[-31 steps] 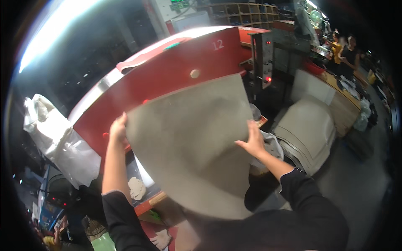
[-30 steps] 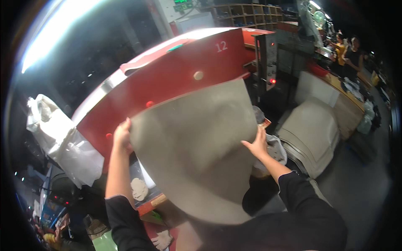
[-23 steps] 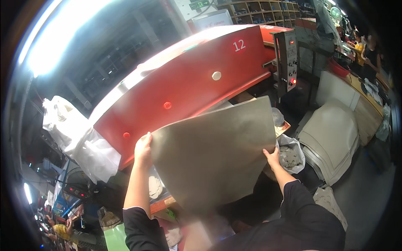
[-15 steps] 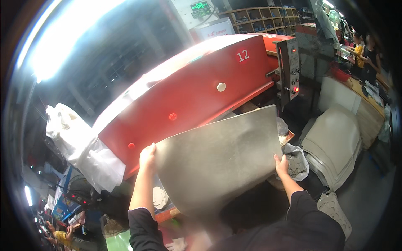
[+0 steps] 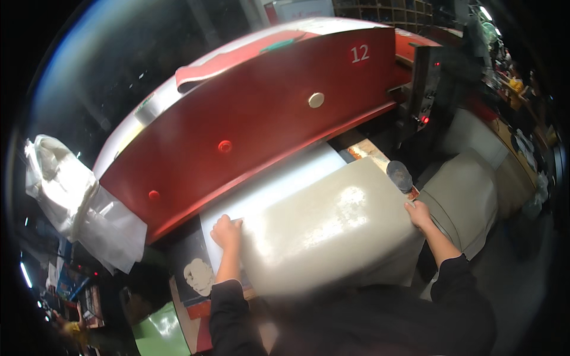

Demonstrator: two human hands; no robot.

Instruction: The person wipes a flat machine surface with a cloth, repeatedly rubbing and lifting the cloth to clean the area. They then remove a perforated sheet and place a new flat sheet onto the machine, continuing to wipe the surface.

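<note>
A large beige sheet of leather-like material (image 5: 332,228) lies draped over the white bed (image 5: 279,184) of a red press machine (image 5: 255,113). My left hand (image 5: 227,231) grips the sheet's left edge near the white bed. My right hand (image 5: 419,215) holds the sheet's right edge beside a small dark round object (image 5: 399,175). The sheet's near edge hangs down toward me, blurred.
A stack of beige sheets (image 5: 469,196) rests to the right of the machine. A control box with red lights (image 5: 424,101) stands at the machine's right end. White plastic wrapping (image 5: 77,202) hangs at the left. A dark panel with a pale cut piece (image 5: 199,276) lies below my left hand.
The sheet, held upright before the machine earlier, has been lowered flat onto the white bed. Both hands came down with it, keeping hold of its edges.
</note>
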